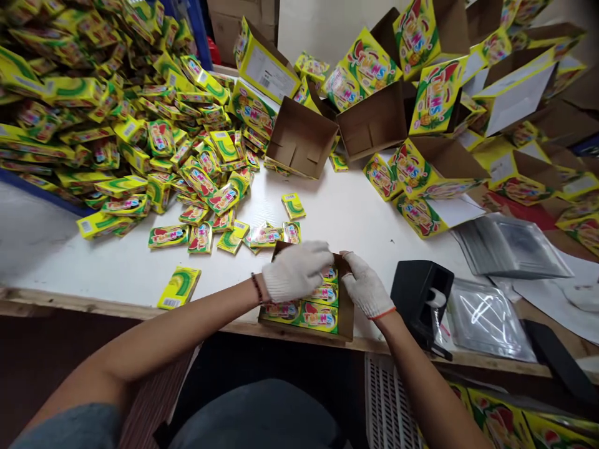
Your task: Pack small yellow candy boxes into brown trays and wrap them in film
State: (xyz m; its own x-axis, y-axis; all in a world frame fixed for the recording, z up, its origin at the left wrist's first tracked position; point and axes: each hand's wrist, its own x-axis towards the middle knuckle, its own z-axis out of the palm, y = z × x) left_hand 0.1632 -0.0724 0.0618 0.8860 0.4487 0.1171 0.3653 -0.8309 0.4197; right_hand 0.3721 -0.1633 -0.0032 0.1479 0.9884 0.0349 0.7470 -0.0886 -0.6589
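- Box (346, 317) stands open at the front edge of the table (341, 206), packs (319, 317) laid flat inside
- Left hand (294, 273), gloved, is over the packs, fingers close together; whether it grips one, I cannot tell
- Right hand (367, 288), gloved, is at the far right corner of the box; whether it pinches the card, I cannot tell
- Box looks light, thin card, likely to bow if squeezed mid-wall; best held at corners
- Packs look light, stiff, slippery; best taken by their narrow sides
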